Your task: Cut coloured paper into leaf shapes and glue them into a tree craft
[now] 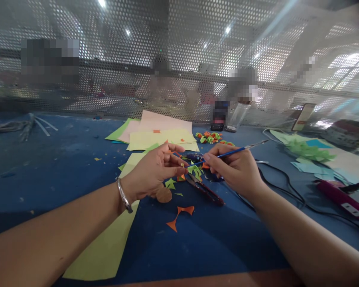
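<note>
My left hand, with a silver bangle on the wrist, pinches a small green and orange paper piece between thumb and fingers. My right hand is closed on a thin blue-handled paintbrush. The brush tip points left and meets the paper piece. Both hands hover over the blue table. Just below them lie dark red-handled scissors, green paper scraps, a brown paper disc and an orange cut-out.
Sheets of yellow, pink and green paper lie behind the hands, and a long yellow-green sheet lies under my left forearm. Small folded paper shapes, a black cable, a pink tool and green cut paper lie right. A perforated metal screen backs the table.
</note>
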The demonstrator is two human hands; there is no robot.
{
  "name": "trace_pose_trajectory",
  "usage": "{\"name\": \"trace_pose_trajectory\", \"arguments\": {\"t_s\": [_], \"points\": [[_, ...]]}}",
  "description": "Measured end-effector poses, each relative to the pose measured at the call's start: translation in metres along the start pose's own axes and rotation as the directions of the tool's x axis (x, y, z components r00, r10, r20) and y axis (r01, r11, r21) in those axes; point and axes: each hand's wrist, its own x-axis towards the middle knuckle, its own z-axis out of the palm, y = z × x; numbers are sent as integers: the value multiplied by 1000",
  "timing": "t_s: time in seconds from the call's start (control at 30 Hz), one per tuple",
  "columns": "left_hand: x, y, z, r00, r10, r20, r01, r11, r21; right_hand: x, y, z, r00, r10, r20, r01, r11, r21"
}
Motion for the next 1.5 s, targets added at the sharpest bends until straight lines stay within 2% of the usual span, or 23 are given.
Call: {"name": "trace_pose_trajectory", "arguments": {"t_s": [0.8,1.0,1.2,1.37,1.5], "points": [[-2,1,3,998,45,-39,-46,999,-20,0,-2,1,998,-56,0,56,998,-28],[-2,4,6,998,32,-55,-36,997,-74,-2,-4,6,986,-163,-32,160,983,-89],[-1,1,6,984,81,-160,-88,995,-39,-3,-2,10,937,-345,-52,333,929,-162],[-1,-4,4,963,157,-217,-168,985,-29,-4,0,9,895,-446,-26,432,879,-202],[-1,-3,7,951,142,-276,-157,987,-34,-5,-2,8,854,-519,32,508,820,-262]]}}
